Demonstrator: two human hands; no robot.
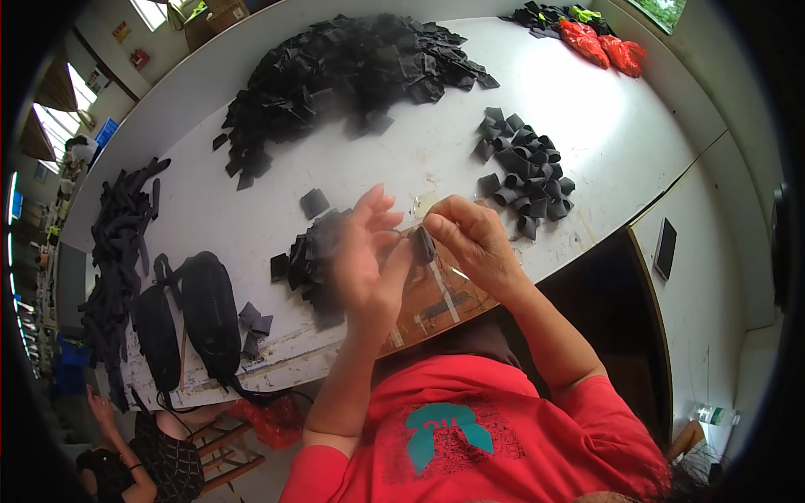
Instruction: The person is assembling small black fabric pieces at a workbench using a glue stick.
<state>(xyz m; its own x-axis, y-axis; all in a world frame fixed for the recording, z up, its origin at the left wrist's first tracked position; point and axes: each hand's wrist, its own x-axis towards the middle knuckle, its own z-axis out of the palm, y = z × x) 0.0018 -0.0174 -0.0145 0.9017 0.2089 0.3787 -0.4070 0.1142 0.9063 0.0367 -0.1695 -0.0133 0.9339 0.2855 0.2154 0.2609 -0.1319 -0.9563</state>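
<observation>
Over a brown board [411, 323] at the table's near edge, my right hand [478, 243] is closed in a pinch at the top of a small folded black fabric piece [423, 246]. Beside it, my left hand [367, 264] has its fingers spread, its thumb close to that piece; motion smears it, and I cannot tell whether the thumb touches. Flat black fabric squares [310, 260] lie heaped to the left of and partly beneath my left hand. Right of my right hand sits a group of looped black fabric pieces [528, 168].
A big heap of black fabric squares [352, 67] covers the far table [587, 142]. Rolled black strips [122, 243] and black pouches [210, 310] lie left. Red plastic bags [591, 46] stand far right; a phone [665, 248] rests on the right-hand surface. Another person [126, 453] sits lower left.
</observation>
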